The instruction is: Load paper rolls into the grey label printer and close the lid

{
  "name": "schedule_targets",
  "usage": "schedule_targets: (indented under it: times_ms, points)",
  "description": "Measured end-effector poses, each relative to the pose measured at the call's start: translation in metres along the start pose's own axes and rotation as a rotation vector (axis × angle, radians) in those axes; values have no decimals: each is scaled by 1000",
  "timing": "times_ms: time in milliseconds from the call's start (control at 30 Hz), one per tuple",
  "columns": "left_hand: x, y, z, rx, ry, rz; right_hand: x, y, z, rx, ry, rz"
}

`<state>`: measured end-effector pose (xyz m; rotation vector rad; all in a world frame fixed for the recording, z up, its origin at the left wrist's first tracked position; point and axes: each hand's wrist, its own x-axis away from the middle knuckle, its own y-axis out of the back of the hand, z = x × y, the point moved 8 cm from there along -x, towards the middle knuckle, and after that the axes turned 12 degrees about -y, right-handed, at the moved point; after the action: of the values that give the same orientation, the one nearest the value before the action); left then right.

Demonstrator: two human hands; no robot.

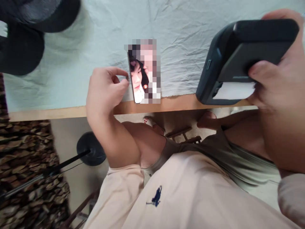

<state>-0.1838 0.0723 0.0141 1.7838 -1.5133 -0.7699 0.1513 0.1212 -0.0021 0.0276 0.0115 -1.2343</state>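
Observation:
My left hand hovers over the table's front edge, its fingers curled and the thumb and index tips drawn close together. Those tips are right at the left edge of a phone, touching it or nearly so; whether anything is between them I cannot make out. The phone lies face up with its screen lit, part of it blurred out by blocks. On the right, my right hand grips a dark portable printer, thumb on its face, fingers behind. White paper shows in its slot.
A pale green cloth covers the table, wrinkled towards the right. Dark rounded objects stand at the far left. Below the wooden table edge are my legs, a round black base with a pole and a patterned floor covering.

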Motion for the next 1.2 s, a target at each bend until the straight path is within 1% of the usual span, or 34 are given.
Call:
schedule_targets:
  times_ms: [67,133,200,233,367,500,533,700,800,867,900,933,967,1000,1033,1067,1100,1133,1167,1200]
  points:
    - [0,-3,-3,70,-8,49,1,-1,1,13,5,6]
    - [1,-11,-8,135,-23,150,1,0,1,18,0,3]
    - [1,-18,-14,133,-29,230,2,0,1,18,-6,-1]
    - [1,-21,-15,111,-22,248,2,1,1,19,-7,-5]
    - [-3,-27,-12,44,49,258,3,2,0,28,-4,-7]
    - [-3,-33,-5,73,118,285,3,1,-1,22,1,12]
    - [-3,-33,-4,88,123,277,2,1,-2,7,4,10]
    - [-3,-34,-5,219,95,205,0,3,-5,-45,31,-15]
    - [-1,-35,-5,245,104,208,-1,4,-6,-8,28,-19]
    - [-2,-36,-5,244,78,219,-1,4,-6,2,30,-21]
    - [-4,-33,-5,248,51,179,0,4,-6,-1,28,-24]
    - [-8,-27,-5,271,5,94,0,5,-5,-11,26,-31]
    - [-13,-19,-7,318,-63,-35,0,5,-6,-23,18,-37]
    - [-16,-7,-9,393,-153,-203,0,6,-6,-38,7,-43]
    - [-17,5,-12,496,-258,-374,0,6,-7,-52,0,-43]
    - [-15,16,-15,609,-374,-521,0,5,-7,-66,-1,-36]
    - [-14,23,-19,709,-481,-617,0,5,-7,-75,-4,-28]
    - [-12,28,-22,778,-550,-681,-1,4,-6,-82,3,-18]
    - [-12,31,-22,810,-541,-725,-1,3,-6,-82,7,-6]
    - [-14,29,-19,826,-450,-732,-1,2,-6,-78,9,3]
